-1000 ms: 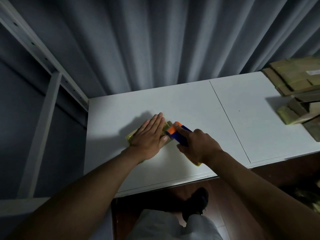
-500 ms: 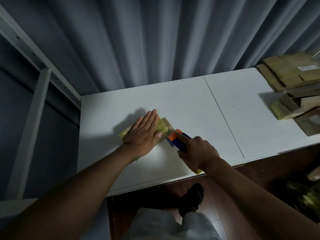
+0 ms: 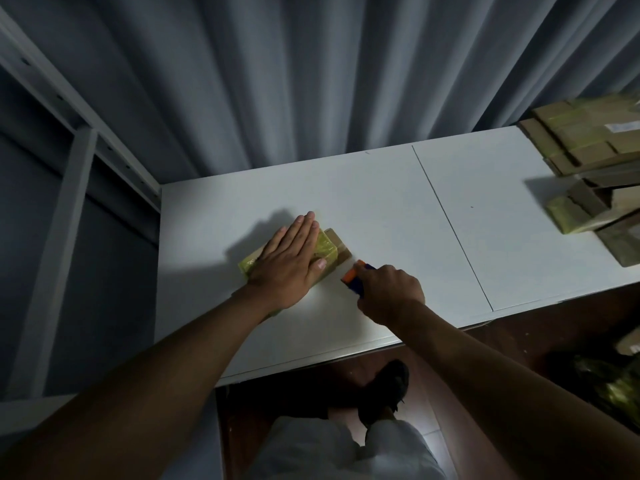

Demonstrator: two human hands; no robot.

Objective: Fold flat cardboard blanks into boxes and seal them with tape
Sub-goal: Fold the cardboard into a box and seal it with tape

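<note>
A small cardboard box (image 3: 327, 249) wrapped in yellowish tape lies on the white table (image 3: 381, 202). My left hand (image 3: 291, 261) presses flat on top of it with straight fingers, covering most of it. Just right of the box, my right hand (image 3: 389, 292) grips an orange and blue tape dispenser (image 3: 351, 277), whose orange tip sits a little off the box's right end. Most of the dispenser is hidden in my fist.
A pile of cardboard blanks and taped boxes (image 3: 588, 181) sits at the table's far right. A grey curtain (image 3: 311, 81) hangs behind the table. A metal shelf frame (image 3: 69, 168) stands on the left. My legs and a dark shoe (image 3: 384, 389) show below the table's front edge.
My right hand has pulled the tape dispenser off the box toward the right and nearer to me. My left hand has stayed flat on the box.
</note>
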